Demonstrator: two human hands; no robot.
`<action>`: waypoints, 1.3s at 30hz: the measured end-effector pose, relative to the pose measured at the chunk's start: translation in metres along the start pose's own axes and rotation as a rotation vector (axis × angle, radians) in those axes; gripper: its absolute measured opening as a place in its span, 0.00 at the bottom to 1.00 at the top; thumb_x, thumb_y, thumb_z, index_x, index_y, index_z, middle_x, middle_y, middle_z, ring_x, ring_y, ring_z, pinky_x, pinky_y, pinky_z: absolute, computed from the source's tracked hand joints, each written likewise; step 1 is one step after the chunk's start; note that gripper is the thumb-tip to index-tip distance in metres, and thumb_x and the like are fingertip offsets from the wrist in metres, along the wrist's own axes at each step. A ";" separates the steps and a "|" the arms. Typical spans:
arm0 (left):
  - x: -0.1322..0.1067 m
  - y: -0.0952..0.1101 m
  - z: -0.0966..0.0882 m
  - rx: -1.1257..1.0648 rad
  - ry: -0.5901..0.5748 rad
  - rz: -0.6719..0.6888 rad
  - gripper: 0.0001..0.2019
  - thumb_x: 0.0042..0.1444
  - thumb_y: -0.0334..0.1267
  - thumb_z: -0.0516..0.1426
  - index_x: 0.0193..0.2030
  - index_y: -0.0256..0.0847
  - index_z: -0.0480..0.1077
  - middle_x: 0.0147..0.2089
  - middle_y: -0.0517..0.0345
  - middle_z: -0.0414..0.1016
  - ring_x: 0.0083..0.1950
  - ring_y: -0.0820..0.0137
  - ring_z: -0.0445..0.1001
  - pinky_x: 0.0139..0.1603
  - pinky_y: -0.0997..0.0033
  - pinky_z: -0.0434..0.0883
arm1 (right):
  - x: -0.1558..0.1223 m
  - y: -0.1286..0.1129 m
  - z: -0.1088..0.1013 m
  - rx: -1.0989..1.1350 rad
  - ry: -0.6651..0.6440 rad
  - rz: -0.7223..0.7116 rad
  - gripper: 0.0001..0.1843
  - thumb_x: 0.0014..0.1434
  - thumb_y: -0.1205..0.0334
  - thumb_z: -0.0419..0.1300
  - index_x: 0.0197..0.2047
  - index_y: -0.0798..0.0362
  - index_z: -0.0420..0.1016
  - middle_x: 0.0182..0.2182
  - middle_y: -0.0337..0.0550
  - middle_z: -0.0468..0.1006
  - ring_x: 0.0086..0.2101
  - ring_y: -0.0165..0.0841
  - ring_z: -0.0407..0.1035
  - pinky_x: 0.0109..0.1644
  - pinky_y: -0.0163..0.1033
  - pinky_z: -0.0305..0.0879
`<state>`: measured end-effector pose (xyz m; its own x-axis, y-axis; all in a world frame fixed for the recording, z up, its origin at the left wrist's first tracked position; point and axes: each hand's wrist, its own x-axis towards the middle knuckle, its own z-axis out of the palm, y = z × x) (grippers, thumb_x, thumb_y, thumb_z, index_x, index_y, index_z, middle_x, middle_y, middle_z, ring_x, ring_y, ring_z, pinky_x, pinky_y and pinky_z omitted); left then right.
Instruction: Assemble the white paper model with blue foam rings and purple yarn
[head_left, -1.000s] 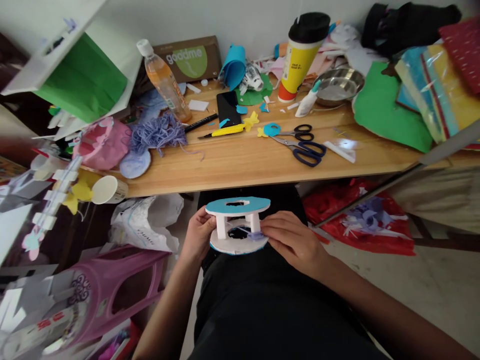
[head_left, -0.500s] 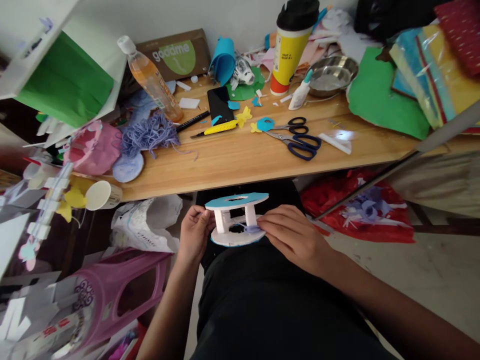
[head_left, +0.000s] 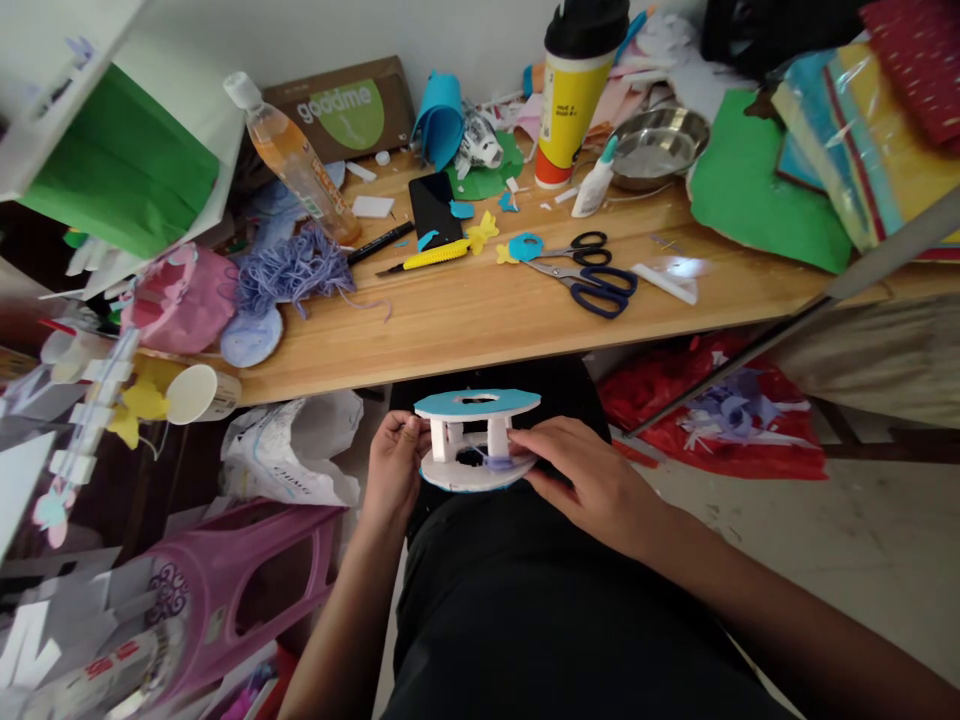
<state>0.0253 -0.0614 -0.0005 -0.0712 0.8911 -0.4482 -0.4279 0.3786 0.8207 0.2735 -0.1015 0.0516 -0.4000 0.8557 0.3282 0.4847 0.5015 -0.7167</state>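
Between my hands, over my lap, is a foam-board spool (head_left: 480, 470): two ring discs joined by short white posts, the upper disc blue on top. Some purple yarn (head_left: 501, 462) lies around the foot of its right post. My left hand (head_left: 396, 462) pinches the spool's left side, thumb and fingers closed at the rim. My right hand (head_left: 592, 480) grips the right side, its fingers reaching in by the post and its thumb under the lower disc. The inner fingertips are partly hidden.
On the wooden table (head_left: 420, 345) lie two pairs of scissors (head_left: 600, 285), a yellow craft knife (head_left: 435, 257), a phone (head_left: 435, 205), a purple yarn tangle (head_left: 292, 270), a glue bottle (head_left: 595, 185) and a drink bottle (head_left: 296, 165). A metal pole (head_left: 795, 320) slants at the right.
My right fingers have shifted from the yarn at the lower disc up beside the right post. The spool has tilted slightly, and the view has moved a little.
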 end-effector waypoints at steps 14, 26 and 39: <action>0.006 -0.008 -0.002 0.015 0.078 0.066 0.23 0.42 0.47 0.74 0.34 0.41 0.66 0.24 0.66 0.75 0.21 0.76 0.73 0.24 0.79 0.69 | 0.000 -0.003 0.000 -0.034 -0.037 -0.031 0.20 0.66 0.71 0.57 0.60 0.53 0.66 0.47 0.49 0.79 0.49 0.39 0.72 0.54 0.50 0.72; 0.006 -0.018 0.016 0.028 0.105 0.105 0.22 0.46 0.52 0.70 0.34 0.39 0.67 0.25 0.64 0.73 0.23 0.76 0.70 0.25 0.77 0.66 | 0.001 -0.010 0.008 0.119 -0.053 0.041 0.15 0.65 0.66 0.62 0.55 0.51 0.70 0.44 0.45 0.79 0.45 0.35 0.73 0.53 0.43 0.72; 0.013 -0.029 0.021 0.093 0.186 0.142 0.15 0.56 0.46 0.64 0.36 0.41 0.64 0.29 0.64 0.76 0.18 0.78 0.68 0.21 0.78 0.64 | -0.008 -0.012 0.031 -0.113 0.045 0.027 0.14 0.64 0.72 0.59 0.53 0.57 0.68 0.41 0.50 0.79 0.43 0.42 0.73 0.50 0.50 0.73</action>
<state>0.0558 -0.0552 -0.0225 -0.2930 0.8789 -0.3763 -0.3176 0.2817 0.9054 0.2470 -0.1187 0.0386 -0.3519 0.8727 0.3386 0.5804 0.4872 -0.6526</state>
